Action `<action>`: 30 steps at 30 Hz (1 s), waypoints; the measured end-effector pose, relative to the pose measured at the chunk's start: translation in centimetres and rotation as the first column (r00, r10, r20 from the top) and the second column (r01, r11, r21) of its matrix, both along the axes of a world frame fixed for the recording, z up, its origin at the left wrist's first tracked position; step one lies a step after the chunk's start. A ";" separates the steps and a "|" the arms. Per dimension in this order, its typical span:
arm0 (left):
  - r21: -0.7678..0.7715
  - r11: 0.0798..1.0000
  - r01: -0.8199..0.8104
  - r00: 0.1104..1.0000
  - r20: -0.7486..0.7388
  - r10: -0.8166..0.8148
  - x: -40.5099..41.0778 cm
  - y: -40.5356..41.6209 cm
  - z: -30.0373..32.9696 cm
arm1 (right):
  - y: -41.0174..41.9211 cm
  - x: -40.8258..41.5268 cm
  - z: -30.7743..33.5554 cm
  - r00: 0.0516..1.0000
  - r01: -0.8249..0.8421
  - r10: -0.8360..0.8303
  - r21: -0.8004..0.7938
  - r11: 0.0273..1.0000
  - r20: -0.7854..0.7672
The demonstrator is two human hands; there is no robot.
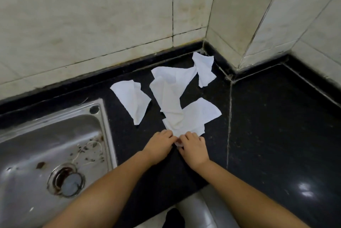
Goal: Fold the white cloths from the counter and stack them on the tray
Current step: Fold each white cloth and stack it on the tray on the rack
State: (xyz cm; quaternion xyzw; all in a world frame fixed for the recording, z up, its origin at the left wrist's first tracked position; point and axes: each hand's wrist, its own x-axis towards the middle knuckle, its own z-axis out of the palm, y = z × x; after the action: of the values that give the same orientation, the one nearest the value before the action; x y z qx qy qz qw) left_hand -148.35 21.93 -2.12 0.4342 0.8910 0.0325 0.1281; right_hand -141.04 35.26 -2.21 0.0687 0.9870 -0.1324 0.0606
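Head view: we see both hands meeting at the near edge of a crumpled white cloth [186, 118] on the black counter [267, 126]. Our left hand [158, 143] has its fingers curled down onto the cloth's near corner, and our right hand [194, 147] pinches the same edge just beside it — the two almost touch. Three more white cloths lie behind: one to the left [132, 101] near the steel sink [105, 130], a long one [169, 87] overlapping the held cloth, and a small one [203, 69] close to the tiled wall [92, 24] corner. We see debris around the sink's drain [67, 181].
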 end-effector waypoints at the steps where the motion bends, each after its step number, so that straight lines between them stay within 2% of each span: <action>1: 0.021 1.000 0.010 1.000 -0.015 -0.010 -0.2 0.1 -0.2 | 0.1 -0.2 -0.2 1.000 0.014 -0.014 0.019 1.000 -0.013; 4: 0.117 0.993 0.008 0.999 -0.045 -0.003 -0.4 0.5 -0.2 | 0.5 -0.6 0.2 1.000 0.009 -0.008 -0.039 0.999 0.016; 7: 0.219 0.975 -0.027 0.996 -0.079 0.046 0.0 1.3 0.4 | 1.8 -0.3 1.9 0.996 0.066 -0.076 -0.200 0.978 -0.041; 10: 0.257 0.966 -0.031 0.988 -0.135 0.068 0.3 2.6 1.6 | 4.8 1.4 4.5 0.972 0.158 -0.219 -0.457 0.875 -0.083; 12: 0.274 0.961 -0.030 0.983 -0.165 0.077 0.8 3.7 2.6 | 7.8 3.0 6.5 0.927 0.214 -0.350 -0.573 0.791 -0.137; 15: 0.369 0.924 -0.096 0.985 -0.100 0.142 1.7 6.0 4.2 | 12.9 5.6 9.8 0.863 0.234 -0.473 -0.690 0.684 -0.176; 17: 0.486 0.863 -0.136 0.987 -0.009 0.161 2.6 8.0 5.8 | 16.3 7.6 11.9 0.846 0.219 -0.503 -0.744 0.631 -0.177; 19: 0.555 0.816 -0.159 0.987 0.090 0.131 3.6 10.2 7.9 | 19.3 9.9 13.7 0.843 0.200 -0.504 -0.760 0.618 -0.188; 21: 0.564 0.805 -0.186 0.979 0.176 0.103 4.6 12.3 10.0 | 22.3 12.1 15.1 0.824 0.210 -0.519 -0.729 0.651 -0.227; 24: 0.586 0.773 -0.243 0.964 0.238 0.122 5.6 15.2 12.8 | 26.3 14.1 16.2 0.777 0.241 -0.567 -0.703 0.669 -0.274; 27: 0.608 0.720 -0.336 0.934 0.314 0.170 6.0 18.3 14.9 | 29.3 14.7 17.0 0.704 0.278 -0.639 -0.708 0.649 -0.309; 30: 0.669 0.620 -0.409 0.904 0.390 0.175 6.6 21.3 17.0 | 31.2 15.2 18.0 0.600 0.269 -0.710 -0.743 0.612 -0.368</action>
State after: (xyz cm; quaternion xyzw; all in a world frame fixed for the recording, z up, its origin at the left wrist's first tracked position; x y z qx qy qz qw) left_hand -141.78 43.18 14.84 0.2861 0.8312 0.4726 0.0624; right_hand -125.81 66.43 15.83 0.2832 0.7783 -0.4744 -0.2984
